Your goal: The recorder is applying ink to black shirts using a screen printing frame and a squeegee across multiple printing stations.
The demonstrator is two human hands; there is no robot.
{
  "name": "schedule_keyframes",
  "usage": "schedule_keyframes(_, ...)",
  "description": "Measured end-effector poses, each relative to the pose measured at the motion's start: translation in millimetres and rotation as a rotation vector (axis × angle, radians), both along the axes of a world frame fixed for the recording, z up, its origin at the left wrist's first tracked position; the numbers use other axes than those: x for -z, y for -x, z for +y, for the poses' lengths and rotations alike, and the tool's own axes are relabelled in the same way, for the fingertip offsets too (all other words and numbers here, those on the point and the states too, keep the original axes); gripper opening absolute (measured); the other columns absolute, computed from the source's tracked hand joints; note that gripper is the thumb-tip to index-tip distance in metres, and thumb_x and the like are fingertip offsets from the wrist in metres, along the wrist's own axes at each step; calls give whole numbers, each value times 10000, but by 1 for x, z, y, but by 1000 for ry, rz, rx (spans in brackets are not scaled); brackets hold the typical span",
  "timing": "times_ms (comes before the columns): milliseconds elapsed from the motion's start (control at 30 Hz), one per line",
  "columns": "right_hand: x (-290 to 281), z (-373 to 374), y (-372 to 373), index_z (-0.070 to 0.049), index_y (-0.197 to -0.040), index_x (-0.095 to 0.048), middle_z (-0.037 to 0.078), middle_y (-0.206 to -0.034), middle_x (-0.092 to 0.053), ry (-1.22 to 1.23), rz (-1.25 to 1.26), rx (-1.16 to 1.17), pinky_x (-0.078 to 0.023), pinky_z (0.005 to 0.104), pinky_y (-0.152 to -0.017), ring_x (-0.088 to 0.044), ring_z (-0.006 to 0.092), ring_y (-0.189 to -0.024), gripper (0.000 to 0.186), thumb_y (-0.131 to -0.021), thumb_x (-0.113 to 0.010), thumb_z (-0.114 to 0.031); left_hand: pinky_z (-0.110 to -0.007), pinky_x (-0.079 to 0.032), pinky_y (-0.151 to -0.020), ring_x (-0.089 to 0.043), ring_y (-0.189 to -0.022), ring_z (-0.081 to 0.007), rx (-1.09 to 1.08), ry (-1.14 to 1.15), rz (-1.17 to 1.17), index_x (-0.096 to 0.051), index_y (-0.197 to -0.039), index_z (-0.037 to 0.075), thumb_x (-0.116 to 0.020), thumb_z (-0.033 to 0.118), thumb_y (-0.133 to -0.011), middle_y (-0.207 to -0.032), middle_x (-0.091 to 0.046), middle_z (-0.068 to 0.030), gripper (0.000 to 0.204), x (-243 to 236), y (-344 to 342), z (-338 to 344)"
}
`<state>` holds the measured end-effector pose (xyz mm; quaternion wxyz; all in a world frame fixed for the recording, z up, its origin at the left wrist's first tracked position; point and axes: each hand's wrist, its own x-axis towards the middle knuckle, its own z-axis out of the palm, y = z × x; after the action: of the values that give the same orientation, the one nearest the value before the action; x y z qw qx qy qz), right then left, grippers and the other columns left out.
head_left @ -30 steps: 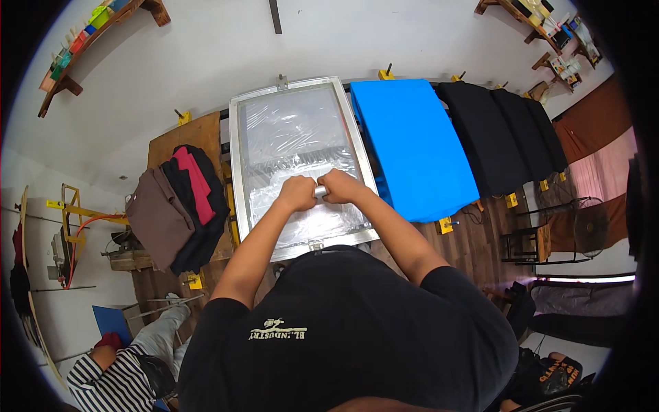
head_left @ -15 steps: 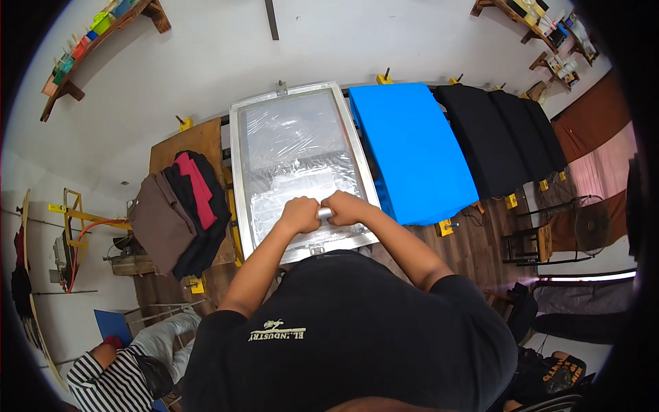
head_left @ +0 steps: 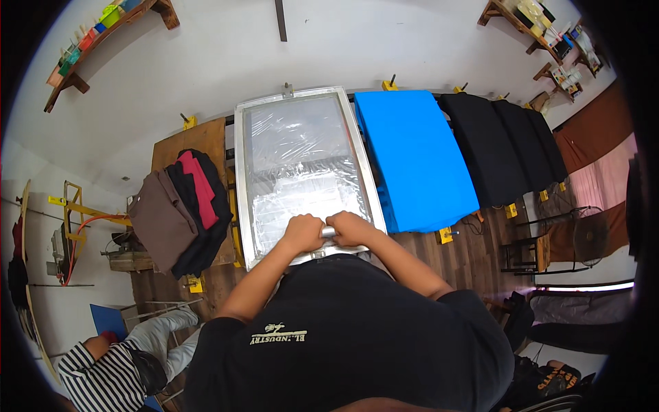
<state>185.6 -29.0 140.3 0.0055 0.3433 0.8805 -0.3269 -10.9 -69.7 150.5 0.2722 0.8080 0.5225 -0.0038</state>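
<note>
Both my hands are closed side by side on a squeegee with a silvery handle. My left hand wraps its left part and my right hand its right part; a short stretch of metal shows between the fists. The blade is hidden beneath my hands. They are over the near end of a printing screen, a long mesh in a pale metal frame. Shiny, wrinkled clear film covers much of the mesh, and light glares off its nearer half.
To the right, a bright blue fabric covers a board, then several boards in black fabric. Brown, black and red garments lie on a wooden board at left. Someone in a striped shirt is at lower left. A fan stands at right.
Both hands have drawn the squeegee toward me, closer to the near end of the screen frame. The whole view has shifted slightly.
</note>
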Motion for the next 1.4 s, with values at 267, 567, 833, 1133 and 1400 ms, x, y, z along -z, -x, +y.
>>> schedule_keyframes(267,25,88,29,-31,-878,-643,188,-817,-696,-96,39,25,-542,495,-762,-679,414,-844,223,-693,-722,-128,-471,-591,-734,-722,-786,-370,-188,-155,17,-759,-804,96,-727,240,-720,-812,-726,-182,170,25,17,75)
schedule_keyframes(567,14,54,17,-28,-865,-673,210,-810,-704,-92,-50,-9,-558,494,-765,-697,412,-830,237,-678,-738,-159,-471,-590,-728,-720,-759,-376,-88,-116,1,-758,-784,84,-708,205,-712,-778,-721,-185,150,26,9,47)
schedule_keyframes(833,-4,18,5,-15,-890,-666,201,-809,-701,100,-40,-18,-544,487,-760,-687,412,-827,252,-683,-729,-145,-469,-585,-737,-727,-790,-361,-33,50,-7,-761,-795,93,-712,203,-713,-799,-730,-175,146,6,1,15)
schedule_keyframes(1133,17,33,16,-41,-930,-597,178,-939,-651,-179,102,75,-514,500,-783,-638,405,-913,231,-722,-691,-77,-475,-564,-645,-709,-695,-349,-169,-284,-40,-728,-827,89,-649,157,-789,-744,-707,-156,111,35,1,21)
schedule_keyframes(1400,2,-15,-3,-40,-914,-634,180,-817,-676,-31,97,64,-534,485,-734,-672,394,-827,232,-707,-717,-102,-472,-570,-660,-712,-712,-353,-63,-135,-68,-734,-801,76,-681,187,-772,-731,-699,-173,126,12,-4,-17)
